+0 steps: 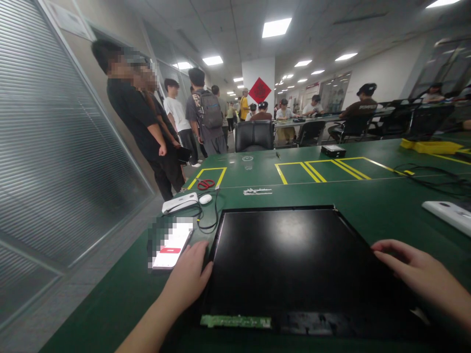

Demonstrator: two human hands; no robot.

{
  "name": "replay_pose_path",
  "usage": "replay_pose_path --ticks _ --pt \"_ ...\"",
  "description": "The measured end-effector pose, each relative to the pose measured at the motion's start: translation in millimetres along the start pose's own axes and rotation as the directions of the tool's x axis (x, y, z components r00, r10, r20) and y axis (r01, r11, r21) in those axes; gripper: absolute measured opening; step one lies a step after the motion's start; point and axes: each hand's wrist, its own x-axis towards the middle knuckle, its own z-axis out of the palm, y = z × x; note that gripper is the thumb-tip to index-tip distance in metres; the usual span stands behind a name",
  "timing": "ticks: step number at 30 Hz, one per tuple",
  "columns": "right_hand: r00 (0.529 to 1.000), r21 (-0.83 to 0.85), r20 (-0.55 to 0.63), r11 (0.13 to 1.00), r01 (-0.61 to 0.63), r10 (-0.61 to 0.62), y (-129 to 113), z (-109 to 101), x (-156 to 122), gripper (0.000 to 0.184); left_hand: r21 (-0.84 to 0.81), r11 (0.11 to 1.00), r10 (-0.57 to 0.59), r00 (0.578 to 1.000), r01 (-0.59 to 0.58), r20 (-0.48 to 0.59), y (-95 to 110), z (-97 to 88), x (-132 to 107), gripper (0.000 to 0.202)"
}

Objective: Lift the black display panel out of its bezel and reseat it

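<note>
A flat black display panel (290, 264) lies on the green table in front of me, with light glare on its upper half. Along its near edge runs a strip of green circuit board (235, 321). My left hand (189, 272) is closed at the panel's left edge, thumb against the frame, fingers curled beside it. On the opposite edge, my right hand (408, 260) pinches the frame between thumb and forefinger. A lit phone (172, 247) lies just beyond my left hand, partly blurred out.
Left of the panel's far corner are a white power strip (180, 202), a white mouse (205, 199), cables and red-handled scissors (205, 184). White strips (257, 191) and a clear cup (248, 163) stand farther back. Another white device (449, 215) lies right. People stand beyond the left edge.
</note>
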Motion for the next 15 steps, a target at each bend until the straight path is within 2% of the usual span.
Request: replay_pose_path --ticks 2,4,10,15 --pt "0.993 0.057 0.089 0.995 -0.080 0.075 -3.7 -2.0 -0.2 0.051 -0.010 1.000 -0.013 1.000 0.013 0.001 -0.9 0.9 0.6 0.051" --pt "0.989 0.067 0.103 0.992 -0.110 0.103 -6.0 -2.5 -0.2 0.052 -0.030 1.000 -0.009 1.000 0.009 0.010 -1.5 1.4 1.1 0.046" --pt "0.991 0.034 0.094 0.995 -0.094 0.090 1.8 0.7 3.1 0.049 -0.155 0.988 -0.007 1.000 0.010 0.022 -5.8 4.0 3.2 0.045" --pt "0.994 0.001 0.102 1.000 -0.026 0.026 6.6 10.0 4.7 0.042 -0.295 0.954 -0.065 0.998 0.061 -0.003 -7.4 6.5 5.0 0.030"
